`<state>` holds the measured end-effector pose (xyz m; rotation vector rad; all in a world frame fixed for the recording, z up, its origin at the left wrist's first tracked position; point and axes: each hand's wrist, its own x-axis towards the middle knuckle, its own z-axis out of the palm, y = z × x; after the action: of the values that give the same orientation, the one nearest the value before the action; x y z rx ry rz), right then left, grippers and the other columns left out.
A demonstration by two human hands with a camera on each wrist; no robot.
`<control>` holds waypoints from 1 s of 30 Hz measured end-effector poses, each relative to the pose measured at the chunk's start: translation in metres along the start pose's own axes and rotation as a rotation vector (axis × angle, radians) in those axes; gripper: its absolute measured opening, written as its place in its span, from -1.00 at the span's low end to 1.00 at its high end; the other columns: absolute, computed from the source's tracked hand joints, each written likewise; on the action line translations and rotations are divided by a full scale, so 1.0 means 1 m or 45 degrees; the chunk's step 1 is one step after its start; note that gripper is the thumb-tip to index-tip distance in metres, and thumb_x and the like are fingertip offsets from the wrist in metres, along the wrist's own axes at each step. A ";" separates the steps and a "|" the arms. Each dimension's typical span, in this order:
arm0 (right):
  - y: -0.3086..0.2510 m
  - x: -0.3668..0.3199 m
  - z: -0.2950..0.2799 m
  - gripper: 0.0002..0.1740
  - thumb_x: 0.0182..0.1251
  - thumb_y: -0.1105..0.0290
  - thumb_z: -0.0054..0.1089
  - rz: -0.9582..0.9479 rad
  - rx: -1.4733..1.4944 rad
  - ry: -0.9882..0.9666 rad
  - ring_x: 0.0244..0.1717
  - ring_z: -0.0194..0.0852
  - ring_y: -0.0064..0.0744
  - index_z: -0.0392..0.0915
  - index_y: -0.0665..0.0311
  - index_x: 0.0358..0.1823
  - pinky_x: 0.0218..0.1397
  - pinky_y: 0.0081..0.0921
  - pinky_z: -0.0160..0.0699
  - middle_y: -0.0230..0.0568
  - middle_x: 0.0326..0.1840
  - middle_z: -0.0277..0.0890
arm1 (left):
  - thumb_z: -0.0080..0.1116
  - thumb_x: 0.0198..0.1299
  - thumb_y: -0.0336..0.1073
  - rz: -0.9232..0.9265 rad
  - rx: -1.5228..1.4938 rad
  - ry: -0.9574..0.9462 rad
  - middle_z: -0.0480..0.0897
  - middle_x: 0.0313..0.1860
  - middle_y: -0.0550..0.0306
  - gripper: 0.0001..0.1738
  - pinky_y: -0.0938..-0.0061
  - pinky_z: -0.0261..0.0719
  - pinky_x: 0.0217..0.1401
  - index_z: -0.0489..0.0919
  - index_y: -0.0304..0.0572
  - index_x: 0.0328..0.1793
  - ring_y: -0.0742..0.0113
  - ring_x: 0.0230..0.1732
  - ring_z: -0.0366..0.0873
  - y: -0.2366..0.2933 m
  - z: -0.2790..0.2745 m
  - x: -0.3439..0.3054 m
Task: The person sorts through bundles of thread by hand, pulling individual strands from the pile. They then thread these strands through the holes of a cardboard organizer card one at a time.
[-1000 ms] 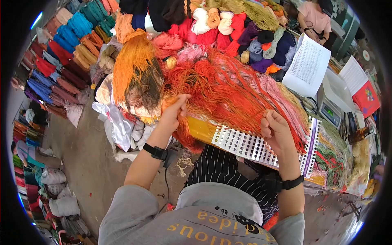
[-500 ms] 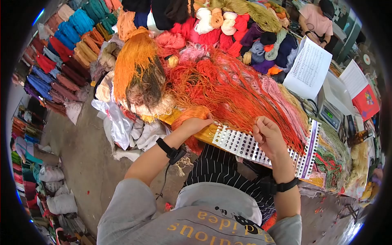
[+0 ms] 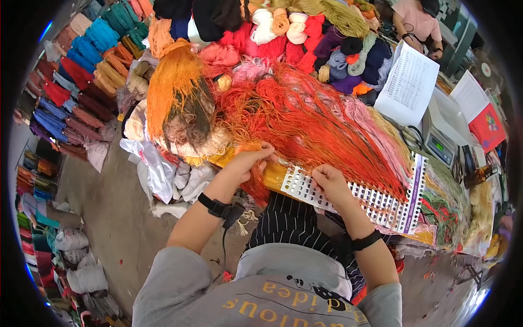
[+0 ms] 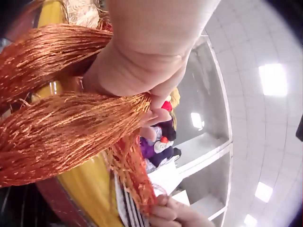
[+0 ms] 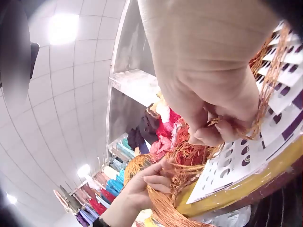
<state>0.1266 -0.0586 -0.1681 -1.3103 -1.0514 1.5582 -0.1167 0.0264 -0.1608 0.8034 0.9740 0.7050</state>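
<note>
My left hand (image 3: 248, 162) grips a thick skein of rust-orange thread (image 4: 71, 135) at the table's near edge; its strands fan out below the fist in the left wrist view. A little to the right, my right hand (image 3: 331, 185) pinches a few thin orange strands (image 5: 258, 118) between thumb and fingers. These strands trail from it across a white card strip with rows of holes (image 3: 298, 185). Thread also runs between the two hands in the right wrist view. Behind both hands spreads a loose heap of red-orange thread (image 3: 305, 120).
An orange and brown hank (image 3: 174, 87) lies at the left, with coloured yarn balls (image 3: 261, 27) behind. Printed sheets (image 3: 408, 82) and a digital scale (image 3: 438, 144) stand on the right. A yellow edge (image 3: 275, 177) borders the table. Another person (image 3: 418, 24) sits at the back right.
My left hand has come right and down to the near edge with the rust-orange skein. The right hand has moved left toward it, and thin strands now lie across the holed card.
</note>
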 end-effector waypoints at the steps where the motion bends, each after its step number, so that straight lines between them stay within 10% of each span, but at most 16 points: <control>1: 0.004 0.002 0.000 -0.83 0.39 0.32 0.00 -0.013 -0.030 -0.001 -0.61 0.22 -0.72 0.43 0.26 -0.31 -0.55 -0.73 0.18 -0.46 -0.55 0.38 | 0.09 0.26 -0.30 0.001 -0.142 -0.017 0.65 -0.30 0.13 -0.82 0.73 0.22 -0.63 0.50 -0.18 -0.06 0.61 -0.66 0.29 0.005 -0.002 -0.004; 6: 0.012 0.006 0.000 -0.83 0.38 0.35 0.02 -0.034 -0.064 -0.012 -0.60 0.24 -0.69 0.43 0.30 -0.31 -0.51 -0.70 0.22 -0.43 -0.55 0.39 | 0.04 0.18 -0.45 0.178 -0.503 -0.340 0.63 -0.10 0.03 -0.55 0.70 0.28 -0.60 0.38 -0.21 0.24 0.60 -0.66 0.28 0.048 -0.022 -0.021; 17: 0.013 0.007 0.001 -0.85 0.36 0.39 0.03 -0.025 -0.159 0.005 -0.58 0.29 -0.67 0.44 0.32 -0.34 -0.50 -0.69 0.27 -0.40 -0.57 0.41 | -0.03 0.13 -0.56 0.785 -0.100 0.045 0.54 0.13 -0.03 -0.39 0.68 0.36 -0.40 0.27 -0.20 0.37 0.49 -0.22 0.48 0.081 -0.019 -0.032; 30: 0.003 0.003 0.004 -0.86 0.38 0.39 0.00 -0.016 -0.114 -0.004 -0.58 0.27 -0.67 0.44 0.31 -0.29 -0.49 -0.69 0.25 -0.41 -0.55 0.40 | -0.02 0.19 -0.53 0.588 -0.103 -0.237 0.43 0.26 -0.04 -0.37 0.77 0.27 -0.59 0.21 -0.12 0.43 0.65 -0.63 0.33 0.066 0.012 -0.026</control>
<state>0.1224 -0.0569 -0.1717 -1.3590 -1.1406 1.5200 -0.1266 0.0361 -0.0904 1.0162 0.5898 1.0384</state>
